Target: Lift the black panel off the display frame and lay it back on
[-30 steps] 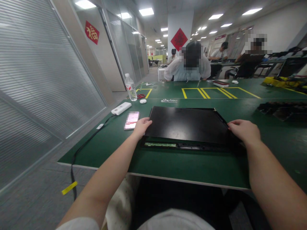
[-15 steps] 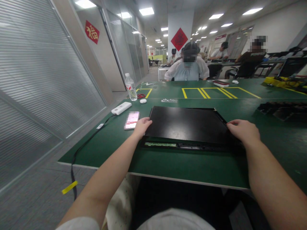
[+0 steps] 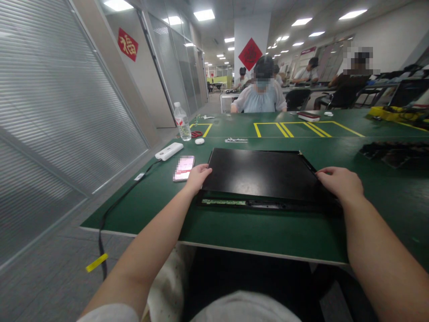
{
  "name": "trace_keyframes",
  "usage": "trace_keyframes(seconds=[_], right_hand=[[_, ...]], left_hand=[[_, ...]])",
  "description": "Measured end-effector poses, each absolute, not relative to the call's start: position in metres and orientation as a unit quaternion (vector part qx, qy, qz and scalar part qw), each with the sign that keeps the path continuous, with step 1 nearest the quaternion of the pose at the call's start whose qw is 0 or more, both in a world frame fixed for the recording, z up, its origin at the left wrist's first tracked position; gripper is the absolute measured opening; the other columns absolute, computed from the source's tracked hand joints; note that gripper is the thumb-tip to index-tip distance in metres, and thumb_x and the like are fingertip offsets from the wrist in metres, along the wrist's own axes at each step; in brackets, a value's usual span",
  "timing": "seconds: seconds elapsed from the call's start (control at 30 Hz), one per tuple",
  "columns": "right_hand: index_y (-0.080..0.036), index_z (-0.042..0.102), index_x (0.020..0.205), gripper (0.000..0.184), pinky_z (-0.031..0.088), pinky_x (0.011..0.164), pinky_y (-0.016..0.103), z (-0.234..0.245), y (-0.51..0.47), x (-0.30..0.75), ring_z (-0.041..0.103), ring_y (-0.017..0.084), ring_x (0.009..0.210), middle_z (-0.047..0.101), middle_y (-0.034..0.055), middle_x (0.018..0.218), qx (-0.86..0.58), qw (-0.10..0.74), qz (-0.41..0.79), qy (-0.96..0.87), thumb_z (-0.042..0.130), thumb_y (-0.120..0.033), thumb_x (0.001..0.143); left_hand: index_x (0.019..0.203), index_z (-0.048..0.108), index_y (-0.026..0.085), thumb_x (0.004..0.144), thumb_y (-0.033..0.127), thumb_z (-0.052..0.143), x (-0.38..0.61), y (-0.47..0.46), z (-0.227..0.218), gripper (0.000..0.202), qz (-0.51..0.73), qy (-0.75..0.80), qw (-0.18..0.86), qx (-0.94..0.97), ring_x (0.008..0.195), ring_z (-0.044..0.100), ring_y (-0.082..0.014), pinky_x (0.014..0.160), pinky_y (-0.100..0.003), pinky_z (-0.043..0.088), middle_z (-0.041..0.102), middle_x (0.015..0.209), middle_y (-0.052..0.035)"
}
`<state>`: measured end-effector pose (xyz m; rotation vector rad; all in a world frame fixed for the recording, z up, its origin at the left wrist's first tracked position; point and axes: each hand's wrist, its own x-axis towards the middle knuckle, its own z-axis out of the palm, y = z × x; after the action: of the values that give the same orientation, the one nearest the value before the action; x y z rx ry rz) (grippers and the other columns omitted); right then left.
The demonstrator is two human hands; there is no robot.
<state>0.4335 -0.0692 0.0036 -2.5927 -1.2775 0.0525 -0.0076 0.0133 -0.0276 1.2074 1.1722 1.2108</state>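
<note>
A large black flat panel (image 3: 261, 173) lies on the green table (image 3: 254, 230), with a narrow green circuit strip (image 3: 224, 202) showing along its near edge. My left hand (image 3: 197, 176) grips the panel's near left corner, fingers curled over its edge. At the near right corner my right hand (image 3: 339, 184) holds the panel the same way. The near edge of the panel sits slightly raised above the strip.
A lit phone (image 3: 184, 168) lies just left of my left hand, beside a white power strip (image 3: 169, 151) with a black cable. A water bottle (image 3: 182, 122), red scissors (image 3: 196, 133) and small parts sit farther back. Dark parts (image 3: 392, 154) lie at right. Several people sit beyond.
</note>
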Motion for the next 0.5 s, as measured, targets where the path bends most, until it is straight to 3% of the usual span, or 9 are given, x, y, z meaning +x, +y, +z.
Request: trace_keyframes(seconds=[0.5], right_hand=[[-0.031, 0.081, 0.107, 0.043, 0.05, 0.069, 0.038, -0.0028, -0.069, 0.4408, 0.068, 0.029, 0.084, 0.077, 0.0104, 0.1, -0.89, 0.163, 0.025, -0.426, 0.053, -0.048, 0.078]], left_hand=[[0.105, 0.072, 0.013, 0.07, 0.028, 0.081, -0.0118, 0.0166, -0.0324, 0.039, 0.511, 0.477, 0.516, 0.495, 0.088, 0.075, -0.0248, 0.086, -0.038, 0.058, 0.08, 0.09, -0.008]])
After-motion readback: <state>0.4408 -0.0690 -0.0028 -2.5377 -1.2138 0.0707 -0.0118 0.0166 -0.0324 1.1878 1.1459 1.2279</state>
